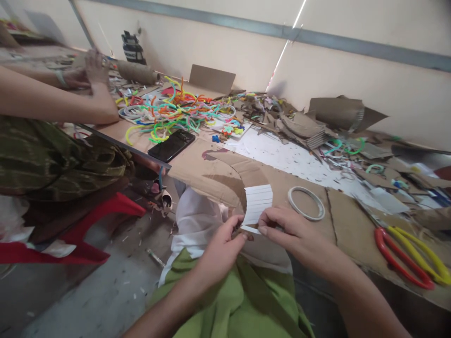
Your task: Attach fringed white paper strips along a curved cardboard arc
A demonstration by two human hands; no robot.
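A curved piece of brown cardboard [254, 174] is partly covered by white strips [259, 203] laid side by side. My left hand [227, 241] pinches the lower end of this piece between thumb and fingers. My right hand [285, 230] is closed on the end of a narrow white strip [250, 229], which lies across the cardboard just below the other strips. To the right of the piece, a roll of white tape [306, 203] lies flat on the cardboard-covered table [317, 234].
Scissors with red and yellow handles [405, 258] lie at the right. A black phone [171, 145] rests near colourful pipe cleaners [176, 108]. Cardboard scraps [299, 126] are heaped behind. Another person's forearm [63, 96] leans on the table at the left, above a red chair [91, 225].
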